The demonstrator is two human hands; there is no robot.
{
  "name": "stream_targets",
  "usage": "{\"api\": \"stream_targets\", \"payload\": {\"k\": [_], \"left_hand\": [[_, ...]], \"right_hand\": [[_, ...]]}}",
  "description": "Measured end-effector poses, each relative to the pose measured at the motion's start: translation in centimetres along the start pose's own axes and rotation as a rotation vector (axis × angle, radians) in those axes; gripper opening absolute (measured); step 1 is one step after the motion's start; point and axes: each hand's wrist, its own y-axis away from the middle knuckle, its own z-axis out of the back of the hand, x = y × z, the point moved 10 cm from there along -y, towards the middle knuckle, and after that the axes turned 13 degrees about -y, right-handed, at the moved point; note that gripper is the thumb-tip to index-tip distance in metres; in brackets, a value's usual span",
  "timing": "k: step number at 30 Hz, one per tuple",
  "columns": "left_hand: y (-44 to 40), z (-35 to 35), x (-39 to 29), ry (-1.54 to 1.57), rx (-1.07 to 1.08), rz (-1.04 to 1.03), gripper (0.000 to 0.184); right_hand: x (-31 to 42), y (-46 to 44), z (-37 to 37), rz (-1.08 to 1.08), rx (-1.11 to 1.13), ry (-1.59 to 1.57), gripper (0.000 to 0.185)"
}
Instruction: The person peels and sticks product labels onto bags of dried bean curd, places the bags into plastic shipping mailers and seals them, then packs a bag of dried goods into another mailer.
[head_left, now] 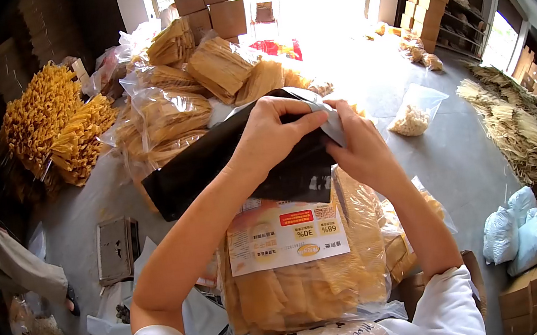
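My left hand (pixel 271 133) pinches the upper edge of a black plastic mailing bag (pixel 213 161). Beside it my right hand (pixel 356 135) grips the same bag at its greyish-white edge (pixel 303 94), fingers and thumb closed. The bag slants across in front of me and looks flat. Just below it, close to my body, is a clear plastic pack of flat yellow-brown dried sheets (pixel 299 299). A printed paper label (pixel 285 240) lies on this pack, its top partly hidden by the black bag.
Bulky clear bags of dried sheets (pixel 221 68) are piled ahead, with cardboard boxes (pixel 226 17) behind. Yellow dried sticks (pixel 49 122) stand left, near a person's trouser leg (pixel 19 254). Pale blue parcels (pixel 528 235) and boxes (pixel 535 288) are at right; a small clear bag (pixel 414 114) sits on the floor.
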Motion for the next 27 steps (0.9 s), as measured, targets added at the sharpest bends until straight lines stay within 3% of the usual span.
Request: {"api": "stream_targets", "payload": {"k": [2,3,5,8,11,13,15,17,19,21,23,24,27], "left_hand": [[0.9,-0.2,-1.6,-0.268,0.053,-0.255,0.029],[1.3,0.5,-1.3,-0.265,0.050,-0.249,0.029],[4.2,3.1,-4.9,-1.129,-0.399,-0.554,0.058],[4.3,6.9,-3.2,-1.338,-0.552,-0.290,0.093],[4.0,6.0,0.2,-1.222,-0.444,-0.336,0.100],[3.6,5.9,2.8,-1.214,-0.437,-0.326,0.096],[2.6,8.1,6.0,-1.402,-0.417,-0.138,0.068],[2.3,10.7,8.9,-1.318,-0.353,-0.077,0.032],[2.7,13.1,10.0,-1.166,-0.291,0.088,0.016],[2.2,14.4,9.5,-1.258,-0.348,0.069,0.022],[1.9,16.9,8.2,-1.417,-0.518,0.208,0.017],[1.5,17.2,7.3,-1.418,-0.517,0.208,0.017],[0.9,18.9,5.0,-1.235,-0.664,0.142,0.014]], "right_hand": [[-0.5,-1.2,0.4,0.056,-0.027,-0.003,0.041],[-0.8,-1.6,1.6,0.010,-0.094,0.019,0.040],[-0.5,-1.7,4.2,0.137,-0.239,0.003,0.043],[-1.1,-1.8,5.4,0.097,-0.207,-0.106,0.046],[-1.6,-1.8,5.6,0.034,-0.198,-0.207,0.048],[-1.2,-1.8,5.9,0.062,-0.207,-0.209,0.049],[-1.3,-1.7,6.6,0.083,-0.210,-0.218,0.050],[-2.2,-1.6,8.1,0.096,-0.251,-0.202,0.050],[-3.3,-1.8,9.5,0.039,-0.275,-0.001,0.049],[-4.8,-2.3,10.2,0.021,-0.279,0.141,0.046],[-7.2,-2.8,9.4,0.014,-0.195,0.503,0.048],[-8.5,-3.4,8.9,-0.078,-0.114,0.576,0.044],[-9.8,-5.5,10.5,-0.166,-0.145,0.674,0.039]]}}
